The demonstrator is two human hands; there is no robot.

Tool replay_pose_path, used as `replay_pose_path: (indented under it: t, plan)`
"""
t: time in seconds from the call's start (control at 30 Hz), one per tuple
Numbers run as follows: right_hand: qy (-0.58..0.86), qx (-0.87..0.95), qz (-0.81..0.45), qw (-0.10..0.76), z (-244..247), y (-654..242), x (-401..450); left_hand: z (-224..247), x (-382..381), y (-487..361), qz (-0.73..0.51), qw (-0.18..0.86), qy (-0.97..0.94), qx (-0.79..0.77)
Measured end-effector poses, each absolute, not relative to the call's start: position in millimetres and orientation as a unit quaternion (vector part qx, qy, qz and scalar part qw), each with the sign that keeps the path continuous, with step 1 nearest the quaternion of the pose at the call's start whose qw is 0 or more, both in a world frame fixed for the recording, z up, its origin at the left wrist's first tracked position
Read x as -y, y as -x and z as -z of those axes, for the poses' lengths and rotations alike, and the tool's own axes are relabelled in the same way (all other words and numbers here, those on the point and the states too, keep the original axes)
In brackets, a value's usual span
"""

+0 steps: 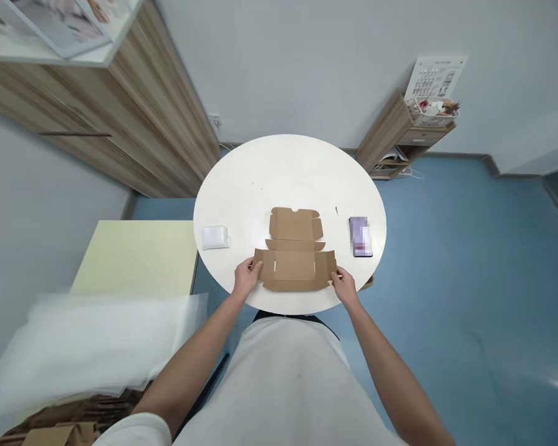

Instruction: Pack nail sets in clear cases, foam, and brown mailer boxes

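Observation:
A brown cardboard box blank (pixel 294 265) lies unfolded on the round white table (pixel 292 161), close to its front edge. Its left side flap is pinched between the thumb and fingers of my left hand (pixel 247 276). On the opposite side, my right hand (pixel 344 286) grips the outer edge of the right flap. The blank's upper panel, with a small notch at the top, points away from me. Left of the cardboard is a small white packet (pixel 215 237). A phone-like object with a blurred purple surface (pixel 361 236) rests to the right.
A pale yellow surface (pixel 134 254) adjoins the table at left, with translucent white sheets (pixel 93 347) and brown cardboard (pixel 60 433) nearer me. A wood-grain cabinet (pixel 134 105) stands back left, a small shelf unit (pixel 390 130) back right.

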State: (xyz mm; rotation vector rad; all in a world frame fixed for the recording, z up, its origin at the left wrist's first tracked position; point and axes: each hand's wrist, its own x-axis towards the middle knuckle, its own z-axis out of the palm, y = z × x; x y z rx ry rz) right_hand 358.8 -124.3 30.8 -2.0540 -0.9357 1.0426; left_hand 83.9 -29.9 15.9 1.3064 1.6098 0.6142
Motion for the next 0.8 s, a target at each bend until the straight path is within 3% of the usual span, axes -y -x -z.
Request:
replay_pose_path:
  t: [0.13,0.27,0.43,0.8]
  plan:
    - [0.8,0.327,-0.407,0.295,-19,-353,125,-1,19,-87,-0.262,0.479,-0.529,-0.65]
    - [0.849,0.342,-0.331,0.23,-17,-346,132,-5,30,-87,-0.247,0.355,-0.652,-0.623]
    - [0.863,0.374,-0.277,0.196,-25,-351,120,-17,58,-91,-0.116,0.251,-0.835,-0.476]
    - [0.8,0.326,-0.419,0.281,-15,-384,-3,-15,59,-121,0.016,0.179,-0.875,-0.449]
